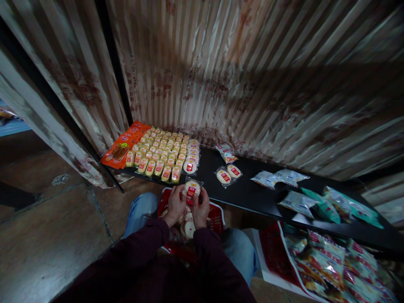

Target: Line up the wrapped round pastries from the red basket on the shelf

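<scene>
Between my two hands is a round white cake in clear wrap with a red label (pixel 192 189), held at the shelf's front edge. My left hand (pixel 176 204) grips its left side, and my right hand (pixel 200 207) has its fingers on the right side. Below them, a red basket (pixel 217 216) sits between my knees with more round white wrapped cakes (pixel 189 229) inside. Just beyond my hands, a column of the same round cakes (pixel 190 166) lies on the black shelf (pixel 206 168), beside rows of small yellow wrapped cakes (pixel 158 167).
An orange packet (pixel 121 147) lies at the shelf's left end. To the right are a pair of wrapped round cakes (pixel 229 174), a small snack bag (pixel 226 153), and several silver and green bags (pixel 322 206). A second basket (pixel 277 248) full of snack bags stands below right. A curtain (pixel 195 63) hangs behind.
</scene>
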{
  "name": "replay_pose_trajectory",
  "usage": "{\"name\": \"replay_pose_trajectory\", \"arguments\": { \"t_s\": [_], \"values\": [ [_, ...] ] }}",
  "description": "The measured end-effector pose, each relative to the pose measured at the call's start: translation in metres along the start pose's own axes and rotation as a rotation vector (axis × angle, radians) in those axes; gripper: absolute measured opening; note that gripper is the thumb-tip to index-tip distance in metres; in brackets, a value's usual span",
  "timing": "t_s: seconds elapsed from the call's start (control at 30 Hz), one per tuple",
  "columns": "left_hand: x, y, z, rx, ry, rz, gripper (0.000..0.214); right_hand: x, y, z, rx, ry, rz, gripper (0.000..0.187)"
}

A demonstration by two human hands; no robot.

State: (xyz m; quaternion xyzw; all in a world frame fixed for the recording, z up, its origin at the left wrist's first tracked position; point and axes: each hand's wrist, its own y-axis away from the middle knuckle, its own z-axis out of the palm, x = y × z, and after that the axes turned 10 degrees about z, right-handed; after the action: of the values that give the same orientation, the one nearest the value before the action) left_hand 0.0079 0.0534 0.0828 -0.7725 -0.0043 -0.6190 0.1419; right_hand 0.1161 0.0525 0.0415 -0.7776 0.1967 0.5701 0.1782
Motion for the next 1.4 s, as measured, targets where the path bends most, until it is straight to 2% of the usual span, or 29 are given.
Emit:
{"name": "replay_pose_trajectory", "arguments": {
  "t_s": [0.1, 0.27, 0.43, 0.7, 0.9, 1.27, 1.4],
  "values": [
    [-0.001, -0.003, 0.002, 0.027, -0.023, 0.033, 0.033, 0.002, -0.008, 0.005, -0.002, -0.005, -0.004, 0.057],
    [-0.005, -0.010, 0.006, -0.010, -0.203, 0.140, 0.039, 0.005, -0.024, 0.010, -0.013, -0.023, -0.060, 0.054],
    [-0.003, -0.018, 0.010, -0.023, -0.248, 0.218, 0.044, 0.006, -0.039, 0.013, -0.016, 0.017, -0.139, 0.048],
    [-0.006, -0.029, 0.019, -0.014, -0.278, 0.240, 0.044, -0.001, -0.053, 0.021, -0.001, 0.052, -0.110, 0.046],
    [-0.009, -0.035, 0.023, -0.038, -0.275, 0.257, 0.049, 0.003, -0.065, 0.028, 0.003, 0.069, -0.093, 0.046],
    [-0.025, -0.038, 0.031, -0.072, -0.328, 0.261, 0.054, 0.002, -0.084, 0.038, -0.045, 0.082, -0.097, 0.044],
    [-0.028, -0.039, 0.031, -0.106, -0.336, 0.281, 0.057, -0.004, -0.087, 0.041, -0.027, 0.117, -0.100, 0.045]
  ]
}}
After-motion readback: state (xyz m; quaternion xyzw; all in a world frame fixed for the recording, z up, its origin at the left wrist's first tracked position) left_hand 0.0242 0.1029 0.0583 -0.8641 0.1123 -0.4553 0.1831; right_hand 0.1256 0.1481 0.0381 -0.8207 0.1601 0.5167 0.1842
